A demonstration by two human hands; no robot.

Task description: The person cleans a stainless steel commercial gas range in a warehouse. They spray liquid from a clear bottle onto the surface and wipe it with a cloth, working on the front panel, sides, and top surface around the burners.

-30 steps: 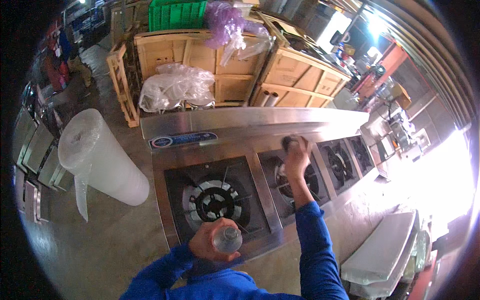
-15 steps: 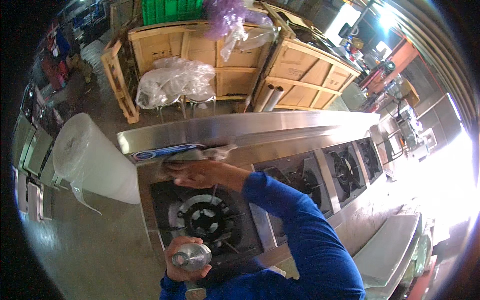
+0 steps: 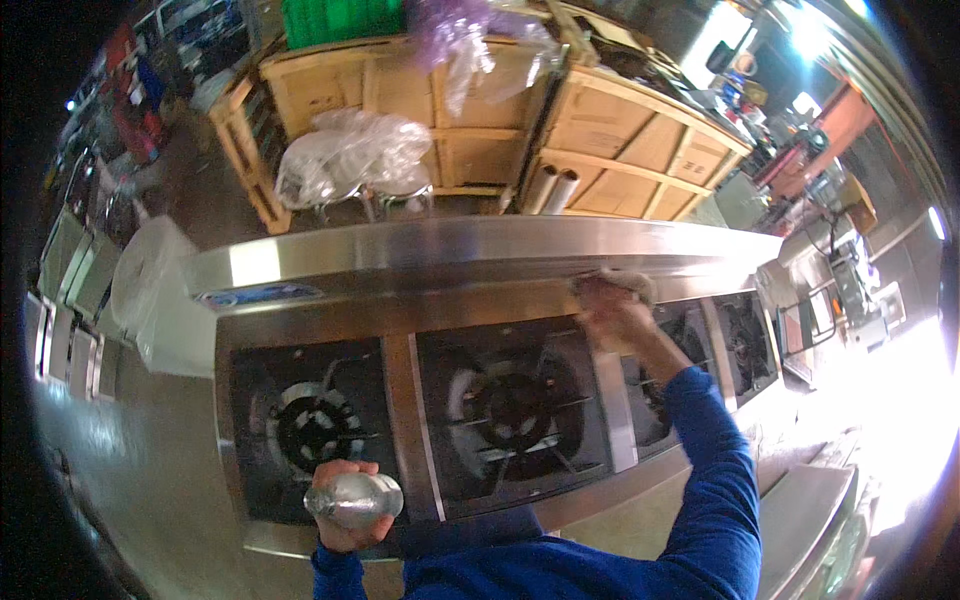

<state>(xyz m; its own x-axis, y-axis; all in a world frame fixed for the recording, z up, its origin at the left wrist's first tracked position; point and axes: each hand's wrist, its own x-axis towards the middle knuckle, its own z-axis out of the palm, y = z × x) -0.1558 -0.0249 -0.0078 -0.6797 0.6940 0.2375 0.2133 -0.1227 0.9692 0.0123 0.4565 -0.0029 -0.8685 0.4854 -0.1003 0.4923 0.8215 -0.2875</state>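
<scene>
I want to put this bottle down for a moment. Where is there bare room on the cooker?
Bare: the steel strip between the two left burners and the back ledge left of the right hand. The burner wells are crowded with grates.

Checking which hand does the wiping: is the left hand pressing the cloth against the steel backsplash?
No, the right hand presses the cloth there; the left hand holds a clear bottle.

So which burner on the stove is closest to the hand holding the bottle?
The leftmost burner. The left hand grips the clear bottle right at its near edge, while the middle burner and the others sit farther right, nearer the right hand.
</scene>
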